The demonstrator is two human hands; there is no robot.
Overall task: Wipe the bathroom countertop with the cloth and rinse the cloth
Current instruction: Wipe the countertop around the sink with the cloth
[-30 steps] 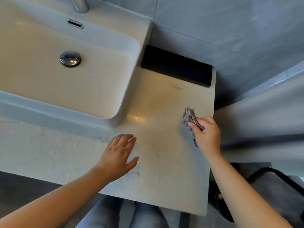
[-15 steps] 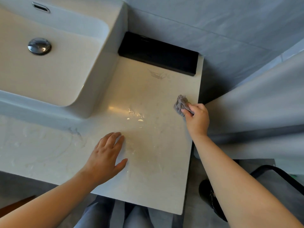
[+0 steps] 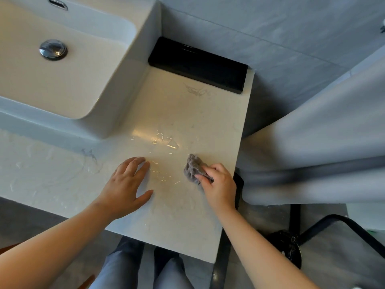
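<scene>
Head view: the right grip [image 3: 218, 184] is curled closely round a small crumpled grey cloth [image 3: 194, 168] and presses it onto the pale marbled stone table [image 3: 187, 113], near the table's right edge. The left grip [image 3: 125, 184] lies flat just to the left with its fingers spread, holding nothing, and seems to be bracing. Beads of water [image 3: 164, 140] glint just beyond the two, near the corner of the white ceramic basin [image 3: 133, 80]. A grey scuff [image 3: 195, 91] sits further back, in front of the long glossy black block [image 3: 198, 63].

To wipe well here, I would unfold the bunched cloth so that more of its face meets the stone. Then press evenly and sweep in overlapping strokes through the water and back to the scuff. Shift the bracing palm so the patch beneath it gets wiped too. Rinsing comes after.
</scene>
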